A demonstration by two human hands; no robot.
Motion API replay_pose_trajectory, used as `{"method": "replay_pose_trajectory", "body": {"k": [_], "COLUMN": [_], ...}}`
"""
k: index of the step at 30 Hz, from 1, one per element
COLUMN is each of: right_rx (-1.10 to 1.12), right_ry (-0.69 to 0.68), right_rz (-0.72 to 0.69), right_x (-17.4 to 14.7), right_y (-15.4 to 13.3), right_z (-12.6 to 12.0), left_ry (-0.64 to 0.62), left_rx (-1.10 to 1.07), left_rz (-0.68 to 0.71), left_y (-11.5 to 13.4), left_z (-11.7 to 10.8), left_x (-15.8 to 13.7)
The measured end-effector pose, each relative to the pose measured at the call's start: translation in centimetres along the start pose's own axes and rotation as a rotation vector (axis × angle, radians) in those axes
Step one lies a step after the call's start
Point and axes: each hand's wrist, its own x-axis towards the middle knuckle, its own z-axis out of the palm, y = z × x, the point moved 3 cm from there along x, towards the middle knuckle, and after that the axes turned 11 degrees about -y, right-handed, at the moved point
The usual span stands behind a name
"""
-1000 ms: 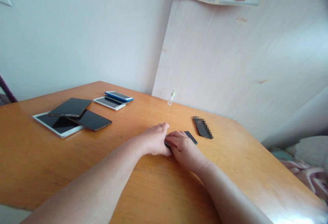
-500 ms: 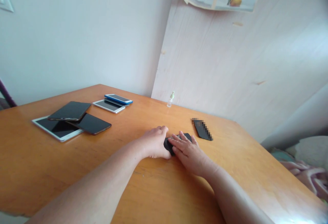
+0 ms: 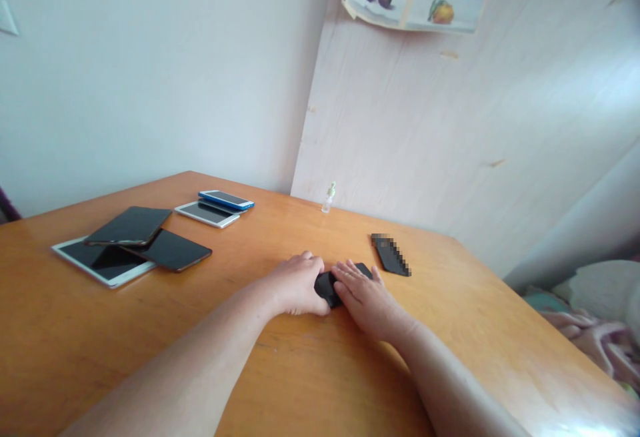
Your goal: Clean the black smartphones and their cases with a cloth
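Note:
A black phone (image 3: 325,288) lies on the wooden table, partly covered by both hands. My left hand (image 3: 300,283) grips its left end, with the thumb on the near side and the fingers on the far side. Across its top rests my right hand (image 3: 363,297), fingers stretched out flat and close together. Whether anything lies under that palm is hidden. To the right, apart from the hands, is a dark phone-like object (image 3: 391,257), partly pixelated.
On the left of the table (image 3: 295,383), two dark tablets (image 3: 131,225) (image 3: 175,250) overlap a white tablet (image 3: 85,257). Behind them, a blue-edged phone (image 3: 227,199) rests on a white device (image 3: 205,213). A small clear bottle (image 3: 327,202) stands near the wall.
My right hand's fingers have drawn closer together on the black phone. My left hand keeps its grip. The whole view has shifted slightly.

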Motion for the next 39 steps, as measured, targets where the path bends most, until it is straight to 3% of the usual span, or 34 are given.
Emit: {"method": "replay_pose_trajectory", "body": {"k": [2, 4, 6, 10, 12, 17, 19, 21, 26, 28, 32, 34, 39], "right_rx": [-0.035, -0.069, -0.075, 0.018, 0.049, -0.029, -0.067, -0.086, -0.033, -0.034, -0.082, -0.113, -0.142], "right_ry": [0.053, 0.085, 0.087, 0.018, -0.006, 0.06, 0.079, 0.085, 0.018, -0.002, 0.042, 0.033, -0.017], "right_rz": [0.163, 0.229, 0.154, -0.17, -0.21, 0.152, 0.226, 0.165, -0.181, -0.161, 0.132, 0.176, -0.102], "right_x": [0.3, 0.4, 0.2, -0.6, -0.5, 0.4, 0.4, 0.1, -1.3, -1.4, -1.2, -1.4, -3.3], "right_y": [2.0, 2.9, 1.9, -2.1, -2.3, 3.1, 3.9, 2.8, -2.2, -1.6, 2.3, 2.3, -3.2], "right_z": [-0.2, -0.3, -0.2, 0.2, 0.1, -0.5, -0.6, -0.5, -0.2, -0.5, -1.3, -1.4, -1.0], "left_ry": [-0.005, 0.0, 0.018, 0.035, 0.021, -0.006, -0.011, -0.003, 0.006, 0.008, 0.01, 0.015, 0.021], "left_rx": [-0.005, -0.008, -0.013, -0.036, -0.04, 0.005, 0.016, 0.018, 0.029, 0.022, 0.007, -0.001, 0.004], "left_rz": [-0.002, 0.004, 0.012, 0.002, -0.001, 0.013, 0.017, 0.014, 0.002, 0.008, 0.019, 0.02, 0.033], "left_y": [-0.1, -0.1, -0.2, -0.3, -0.2, 0.0, 0.1, 0.1, 0.2, 0.2, 0.0, -0.1, -0.2], "left_z": [0.0, 0.1, 0.2, 0.3, 0.2, 0.0, 0.0, 0.0, 0.1, 0.1, 0.2, 0.3, 0.4], "left_x": [0.1, 0.1, 0.2, 0.2, 0.1, 0.1, 0.1, 0.0, -0.1, -0.1, 0.0, 0.1, 0.2]}}
